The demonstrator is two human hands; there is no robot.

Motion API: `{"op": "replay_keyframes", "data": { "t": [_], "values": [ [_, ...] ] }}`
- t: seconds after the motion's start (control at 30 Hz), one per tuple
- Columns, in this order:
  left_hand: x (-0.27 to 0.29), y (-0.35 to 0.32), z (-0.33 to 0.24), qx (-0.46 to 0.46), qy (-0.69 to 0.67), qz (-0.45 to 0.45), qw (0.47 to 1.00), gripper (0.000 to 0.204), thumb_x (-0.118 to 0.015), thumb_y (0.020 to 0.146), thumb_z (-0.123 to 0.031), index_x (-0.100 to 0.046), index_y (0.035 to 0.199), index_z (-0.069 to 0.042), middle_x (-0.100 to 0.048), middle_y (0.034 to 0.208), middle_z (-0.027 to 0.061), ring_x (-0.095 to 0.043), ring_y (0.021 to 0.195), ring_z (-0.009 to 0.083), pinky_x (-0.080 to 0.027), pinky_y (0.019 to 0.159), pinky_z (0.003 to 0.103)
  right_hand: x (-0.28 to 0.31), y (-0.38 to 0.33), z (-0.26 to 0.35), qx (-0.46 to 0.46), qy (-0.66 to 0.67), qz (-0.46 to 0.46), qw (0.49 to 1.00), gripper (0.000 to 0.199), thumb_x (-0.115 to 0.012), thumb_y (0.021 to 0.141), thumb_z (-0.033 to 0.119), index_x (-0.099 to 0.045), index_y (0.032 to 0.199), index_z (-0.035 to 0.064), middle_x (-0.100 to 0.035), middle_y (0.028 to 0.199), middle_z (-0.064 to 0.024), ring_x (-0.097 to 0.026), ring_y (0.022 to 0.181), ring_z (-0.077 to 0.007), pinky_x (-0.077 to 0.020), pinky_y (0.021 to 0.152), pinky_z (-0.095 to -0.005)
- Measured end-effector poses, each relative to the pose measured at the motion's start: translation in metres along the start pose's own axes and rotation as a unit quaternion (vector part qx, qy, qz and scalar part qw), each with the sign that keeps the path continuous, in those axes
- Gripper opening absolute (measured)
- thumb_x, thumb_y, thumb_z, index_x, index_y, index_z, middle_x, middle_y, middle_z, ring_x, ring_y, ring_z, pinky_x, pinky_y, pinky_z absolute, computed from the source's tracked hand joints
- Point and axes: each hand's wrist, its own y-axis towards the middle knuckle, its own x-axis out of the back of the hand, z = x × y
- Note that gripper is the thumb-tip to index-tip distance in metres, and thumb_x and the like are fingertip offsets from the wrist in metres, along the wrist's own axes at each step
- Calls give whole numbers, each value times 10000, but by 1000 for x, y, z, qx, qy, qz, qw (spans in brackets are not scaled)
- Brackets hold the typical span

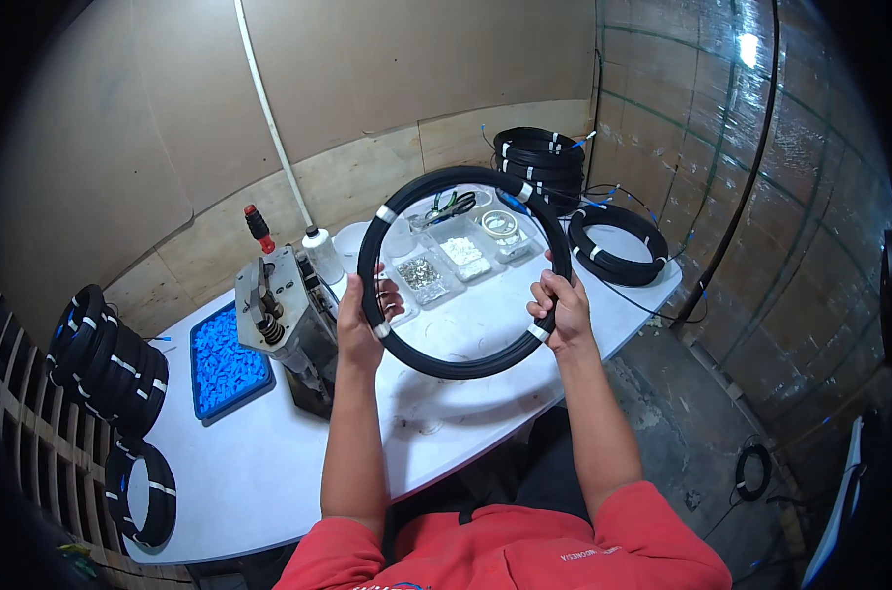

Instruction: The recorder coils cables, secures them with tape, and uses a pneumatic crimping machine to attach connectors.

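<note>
Between my two hands a large coil of black cable (465, 367) is held up over the table, tilted so its open ring faces me. White tape bands tie it at several spots. My left hand (359, 320) grips its left side, the thumb on the outside and the fingers showing through the ring. On the opposite side my right hand (568, 317) is closed round the cable, next to a tape band. Through the ring I see clear trays of small metal parts (422, 275) and white pieces (463, 256) on the table.
A metal press (287, 305) with a red-black handle stands left of the coil, beside a blue tray (252, 391) of blue connectors. Stacked black coils sit at far left (112, 364) and back right (538, 162). A white bottle (320, 258) stands behind the press. Scissors (454, 207) lie at the back.
</note>
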Motion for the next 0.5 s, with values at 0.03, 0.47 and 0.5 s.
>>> {"op": "replay_keyframes", "data": {
  "t": [0.03, 0.47, 0.5],
  "values": [
    [-1, -4, 8, -13, -34, -2, 999, 671, -430, 958, -616, -493, 1289, -36, -631, 990, 97, -612, 876, 207, -500, 795, 352, 2, 1, -2, 11, 21, 9, 1000, 316, -538, 933, 82, -509, 1246, 113, -384, 660, 36, -381, 518, -59, -359, 458, -223],
    [-70, -35, 46, -86, -181, -130, 971, 314, -601, 965, -217, -431, 719, -120, -372, 577, -8, -408, 486, 123, -392, 503, 304, -23, -9, -32, 50, 92, -19, 994, 286, -547, 901, 89, -476, 1177, 112, -445, 703, -9, -486, 652, -134, -448, 583, -295],
    [-64, -34, 41, -83, -176, -116, 974, 308, -594, 966, -216, -432, 723, -119, -368, 573, -10, -401, 478, 119, -383, 491, 301, -15, -5, -31, 46, 58, -4, 997, 289, -560, 901, 98, -473, 1176, 97, -475, 731, -21, -515, 685, -152, -470, 608, -309]
  ]
}}
